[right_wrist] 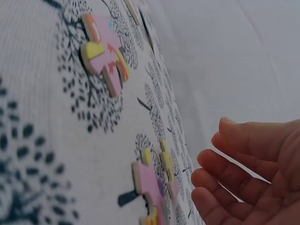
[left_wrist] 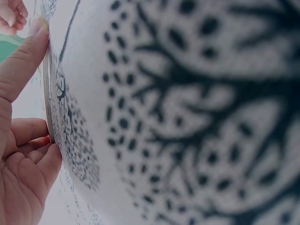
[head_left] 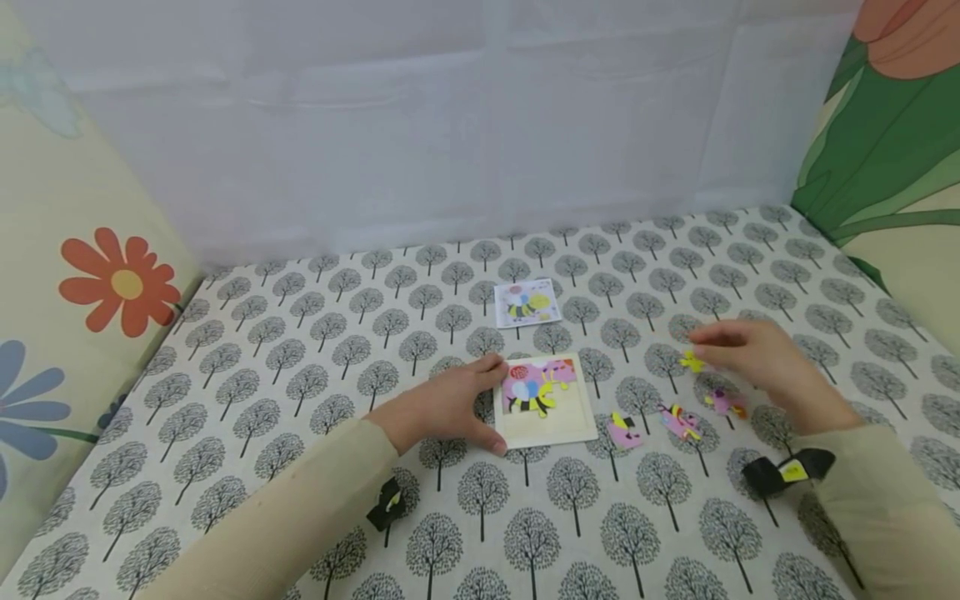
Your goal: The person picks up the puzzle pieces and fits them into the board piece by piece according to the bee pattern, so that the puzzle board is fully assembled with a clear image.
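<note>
Yellow piece point(head_left: 692, 362) on counter point(head_left: 600, 517), just beside right hand point(head_left: 753, 357), on side toward tray point(head_left: 572, 413); long axis unclear. Right fingers point(right_wrist: 212, 162) loosely curved, slightly parted, empty. Left hand point(head_left: 444, 403) well apart from piece, gripping tray's left edge.

"What do we count mid-frame?"
"One puzzle tray point(head_left: 573, 417), with one picture card point(head_left: 528, 305) higher up."
"And loose puzzle pieces point(head_left: 679, 422), right of centre?"
"We get four: one yellow, three mostly pink."
"Anything else we can number?"
"Two hands: one left hand point(head_left: 450, 404) at centre, one right hand point(head_left: 757, 357) toward the right; two black wrist straps point(head_left: 763, 477), lower in the frame."
</note>
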The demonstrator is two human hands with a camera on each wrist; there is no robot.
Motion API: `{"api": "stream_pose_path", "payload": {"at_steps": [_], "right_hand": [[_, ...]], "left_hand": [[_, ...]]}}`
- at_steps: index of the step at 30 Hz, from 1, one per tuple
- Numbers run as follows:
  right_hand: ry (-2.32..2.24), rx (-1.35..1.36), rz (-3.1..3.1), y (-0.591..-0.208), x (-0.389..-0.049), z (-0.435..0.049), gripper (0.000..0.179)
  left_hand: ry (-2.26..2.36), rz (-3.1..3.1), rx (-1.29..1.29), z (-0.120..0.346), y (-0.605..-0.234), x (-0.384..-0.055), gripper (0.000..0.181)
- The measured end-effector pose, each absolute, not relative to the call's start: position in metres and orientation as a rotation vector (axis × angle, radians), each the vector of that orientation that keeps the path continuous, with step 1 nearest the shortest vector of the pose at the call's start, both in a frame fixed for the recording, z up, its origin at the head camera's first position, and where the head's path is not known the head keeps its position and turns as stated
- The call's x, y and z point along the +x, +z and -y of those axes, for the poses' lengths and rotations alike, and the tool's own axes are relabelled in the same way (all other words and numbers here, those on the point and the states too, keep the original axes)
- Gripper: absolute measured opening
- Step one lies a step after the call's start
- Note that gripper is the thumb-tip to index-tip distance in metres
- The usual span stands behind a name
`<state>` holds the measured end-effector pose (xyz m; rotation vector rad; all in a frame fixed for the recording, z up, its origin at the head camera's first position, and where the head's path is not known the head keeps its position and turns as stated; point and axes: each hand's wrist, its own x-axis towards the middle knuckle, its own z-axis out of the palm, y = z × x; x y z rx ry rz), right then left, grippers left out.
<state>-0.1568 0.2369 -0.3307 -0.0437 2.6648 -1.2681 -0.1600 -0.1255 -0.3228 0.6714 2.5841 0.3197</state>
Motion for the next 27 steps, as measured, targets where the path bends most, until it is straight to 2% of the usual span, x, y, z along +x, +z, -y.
{"api": "stream_pose_path", "payload": {"at_steps": [11,21,27], "right_hand": [[-1.243,0.026,-2.627,-0.337,-0.16,-0.244,0.046],[-1.157,-0.017,-2.64,-0.339,-0.161,-0.245,0.053],[-1.028,-0.018,-2.717,-0.342,-0.165,-0.241,0.049]], "left_hand": [[0.318,-2.585,0.672,0.126,-0.323,-0.16,0.11],[0.318,-2.586,0.679,0.126,-0.323,-0.16,0.11],[0.317,-2.584,0.667,0.126,-0.323,-0.16,0.11]]}}
